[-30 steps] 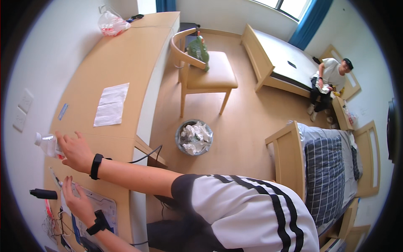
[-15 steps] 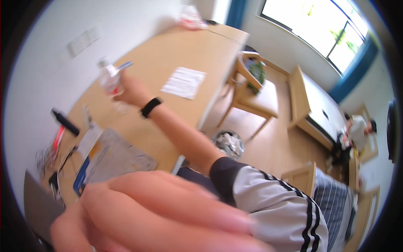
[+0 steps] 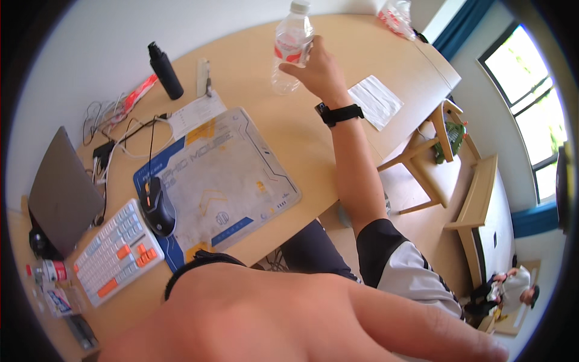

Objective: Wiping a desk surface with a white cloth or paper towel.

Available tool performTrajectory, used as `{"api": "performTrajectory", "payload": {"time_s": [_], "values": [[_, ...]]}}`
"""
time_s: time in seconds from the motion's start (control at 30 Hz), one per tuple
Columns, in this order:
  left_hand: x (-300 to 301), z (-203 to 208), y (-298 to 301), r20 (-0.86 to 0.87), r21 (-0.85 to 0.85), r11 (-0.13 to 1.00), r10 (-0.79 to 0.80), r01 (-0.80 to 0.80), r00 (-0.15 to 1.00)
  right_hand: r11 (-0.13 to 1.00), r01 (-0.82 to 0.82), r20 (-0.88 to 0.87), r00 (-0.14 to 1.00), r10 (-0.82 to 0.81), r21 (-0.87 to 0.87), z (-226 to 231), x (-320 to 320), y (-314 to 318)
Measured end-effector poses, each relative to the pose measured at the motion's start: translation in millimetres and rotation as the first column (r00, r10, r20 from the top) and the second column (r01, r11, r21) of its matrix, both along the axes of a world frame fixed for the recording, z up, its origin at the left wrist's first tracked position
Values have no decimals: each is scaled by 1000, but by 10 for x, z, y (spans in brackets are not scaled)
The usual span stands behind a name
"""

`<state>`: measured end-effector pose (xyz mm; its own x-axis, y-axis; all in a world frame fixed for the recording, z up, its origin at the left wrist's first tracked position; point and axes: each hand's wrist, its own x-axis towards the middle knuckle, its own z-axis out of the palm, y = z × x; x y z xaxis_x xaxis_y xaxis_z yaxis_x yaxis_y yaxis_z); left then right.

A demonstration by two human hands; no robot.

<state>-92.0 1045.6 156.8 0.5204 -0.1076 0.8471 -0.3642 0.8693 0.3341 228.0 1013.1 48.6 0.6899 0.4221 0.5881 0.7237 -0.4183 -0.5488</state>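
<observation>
On the desk (image 3: 241, 99) stands a clear plastic bottle (image 3: 292, 43) with a white cap and a red and white label, upright. My right hand (image 3: 325, 71), a black band at its wrist, is closed around the bottle's right side, thumb across the front. Very near the camera, my left hand (image 3: 283, 314) fills the lower edge, back toward me, one finger stretched out to the right. Its other fingers are mostly hidden and nothing shows in it. Below the bottle lies a large grey mouse pad (image 3: 226, 169) with a black mouse (image 3: 158, 208) at its left.
A laptop (image 3: 66, 190), a white and orange keyboard (image 3: 120, 250), cables and a black bottle (image 3: 165, 71) occupy the left side. White paper (image 3: 376, 101) lies right of my right hand. Beyond the desk are a wooden chair (image 3: 425, 172), a bed frame (image 3: 476, 205) and a seated person (image 3: 512, 289).
The view has swung left, bringing keyboard, mouse and laptop into sight. My right hand stays on the bottle. A small blue item beside that hand no longer shows. My left hand has shifted right.
</observation>
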Motion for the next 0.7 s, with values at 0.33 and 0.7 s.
{"api": "performTrajectory", "payload": {"time_s": [0.33,0.7], "values": [[354,1,-86,52,230,961,148,-156,988,989,129,-58,989,-133,-74,6,-23,-39],[934,-922,640,664,690,-691,486,-216,569,966,247,-59,968,-243,81,-145,396,-326]]}}
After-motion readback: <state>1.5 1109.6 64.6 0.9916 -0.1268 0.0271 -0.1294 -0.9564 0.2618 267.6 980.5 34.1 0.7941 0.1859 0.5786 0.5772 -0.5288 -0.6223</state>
